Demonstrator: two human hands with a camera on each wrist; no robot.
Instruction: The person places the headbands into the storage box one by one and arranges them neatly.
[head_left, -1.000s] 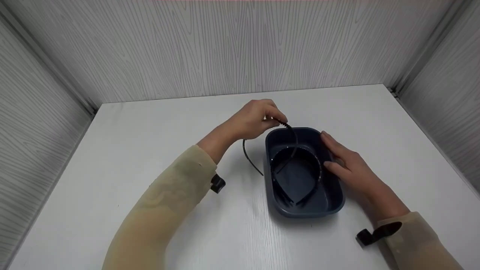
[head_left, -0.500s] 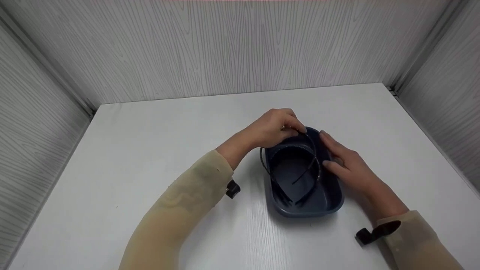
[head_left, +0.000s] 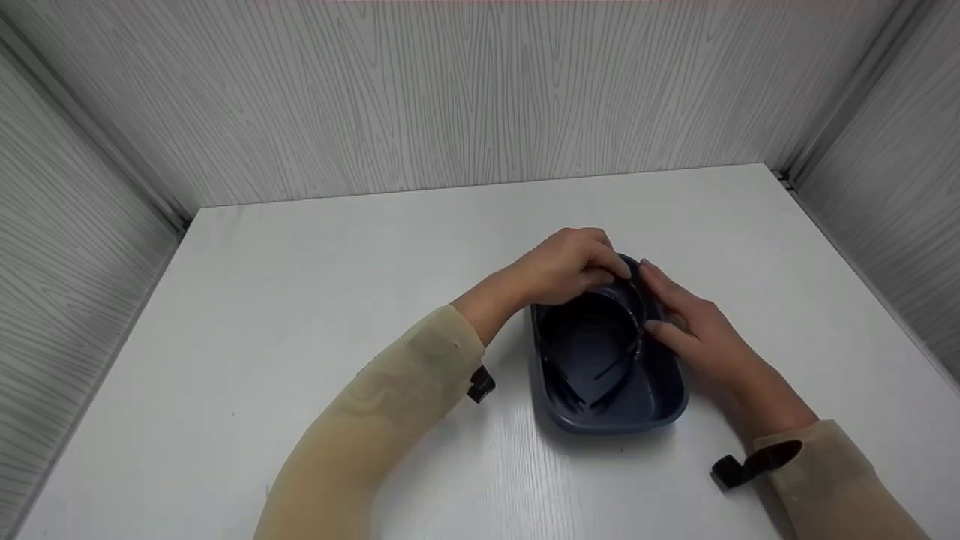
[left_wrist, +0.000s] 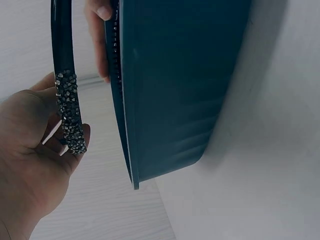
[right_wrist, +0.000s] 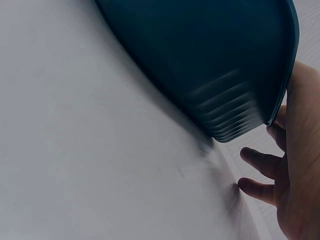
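In the left wrist view a dark headband [left_wrist: 70, 112], its top crusted with glittering stones, is pinched by my left hand [head_left: 574, 268]. In the head view that hand is over the far end of a dark blue plastic bin [head_left: 611, 428], and the held headband's legs hang down inside. Another dark headband [head_left: 560, 381] lies in the bin, its beaded edge showing at the rim in the left wrist view. My right hand [head_left: 694, 326] grips the bin's right rim, thumb over the edge. In the right wrist view its other fingers [right_wrist: 260, 161] spread outside the bin wall.
The bin stands on a white table [head_left: 337, 300], right of centre. A pale wood-grain wall [head_left: 480, 90] rises behind the table, with side walls at left and right. Black straps with small mounts [head_left: 727, 474] sit on both wrists.
My left hand has moved right and down with the headband, bringing its legs from partly beside the bin to inside it. The right hand and the bin have stayed nearly still.
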